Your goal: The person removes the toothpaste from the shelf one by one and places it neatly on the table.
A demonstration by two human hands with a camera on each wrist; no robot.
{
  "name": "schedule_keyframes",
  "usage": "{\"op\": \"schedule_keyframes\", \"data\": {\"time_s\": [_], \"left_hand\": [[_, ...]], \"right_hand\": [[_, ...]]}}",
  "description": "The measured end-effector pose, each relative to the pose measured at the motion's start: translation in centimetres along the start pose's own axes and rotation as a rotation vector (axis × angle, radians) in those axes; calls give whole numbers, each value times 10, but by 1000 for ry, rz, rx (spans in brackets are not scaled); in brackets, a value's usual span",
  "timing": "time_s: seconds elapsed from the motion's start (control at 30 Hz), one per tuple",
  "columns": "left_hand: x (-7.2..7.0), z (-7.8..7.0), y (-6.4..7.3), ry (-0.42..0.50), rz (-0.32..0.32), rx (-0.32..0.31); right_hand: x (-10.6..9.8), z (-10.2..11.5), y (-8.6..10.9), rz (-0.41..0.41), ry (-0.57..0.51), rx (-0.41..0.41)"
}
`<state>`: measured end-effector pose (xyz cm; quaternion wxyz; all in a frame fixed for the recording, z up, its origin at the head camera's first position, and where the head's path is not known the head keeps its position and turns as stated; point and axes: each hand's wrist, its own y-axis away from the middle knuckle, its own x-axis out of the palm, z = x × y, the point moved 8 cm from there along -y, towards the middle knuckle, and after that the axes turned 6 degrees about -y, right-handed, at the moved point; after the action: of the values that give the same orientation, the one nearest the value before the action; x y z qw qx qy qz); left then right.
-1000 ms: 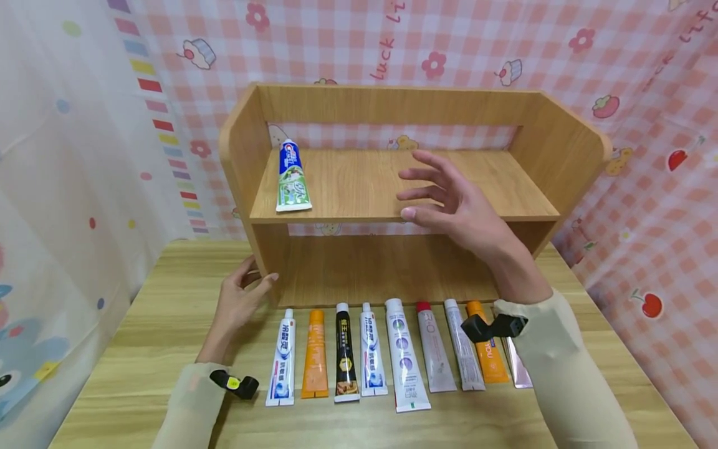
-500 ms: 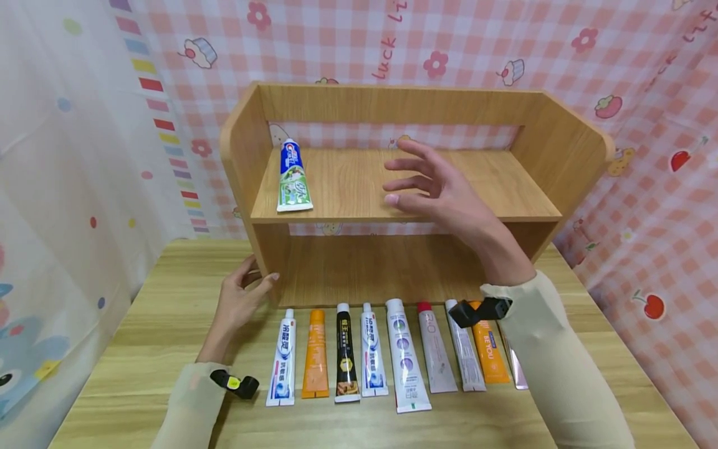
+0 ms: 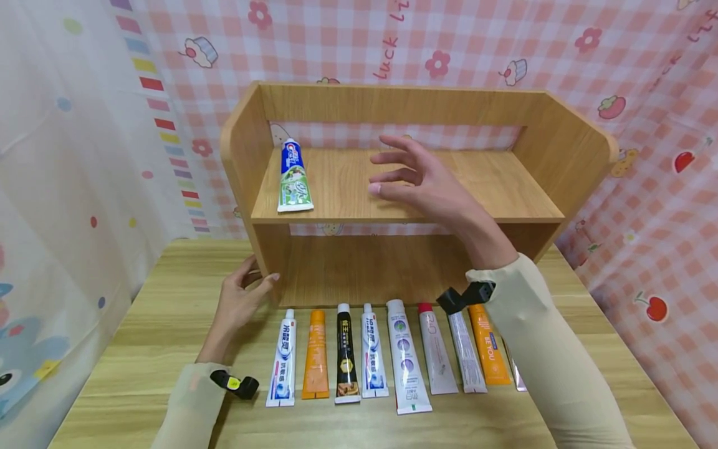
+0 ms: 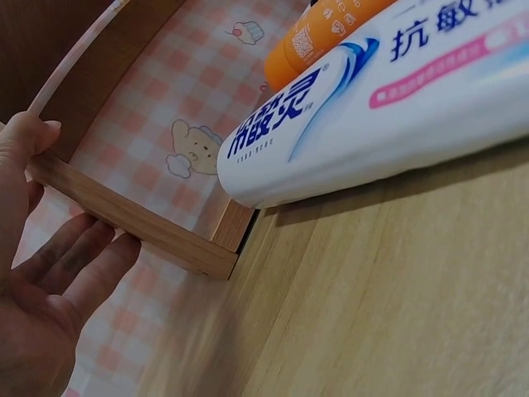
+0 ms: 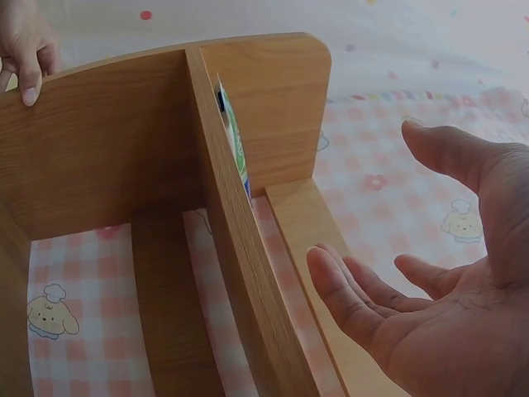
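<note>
A two-tier wooden shelf stands at the back of the table. My left hand holds the lower front edge of its left side panel, thumb on one side and fingers on the other, as the left wrist view shows. My right hand hovers over the upper tier with spread, slightly bent fingers and nothing in them. On that tier's left end lies a blue and green toothpaste tube, mostly hidden behind the board in the right wrist view. A white and blue toothpaste tube lies nearest my left hand.
Several more tubes line the table before the shelf, including an orange tube, a black tube and a large white tube. My right sleeve partly covers the rightmost one. A checked cloth hangs behind.
My right hand has moved left and slightly up over the upper tier, toward the blue and green tube. The left hand stays on the side panel.
</note>
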<state>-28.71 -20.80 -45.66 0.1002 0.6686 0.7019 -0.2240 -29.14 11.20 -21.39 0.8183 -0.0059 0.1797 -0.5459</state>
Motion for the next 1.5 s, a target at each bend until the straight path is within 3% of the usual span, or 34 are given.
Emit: {"op": "schedule_keyframes", "data": {"time_s": [0.47, 1.03, 1.5], "left_hand": [[0, 1, 2, 16, -4, 16], [-2, 2, 1, 15, -8, 17], [0, 2, 0, 17, -7, 25]], "right_hand": [[21, -2, -27, 61, 35, 95], [62, -9, -64, 140, -206, 216], [83, -15, -88, 119, -57, 362]]}}
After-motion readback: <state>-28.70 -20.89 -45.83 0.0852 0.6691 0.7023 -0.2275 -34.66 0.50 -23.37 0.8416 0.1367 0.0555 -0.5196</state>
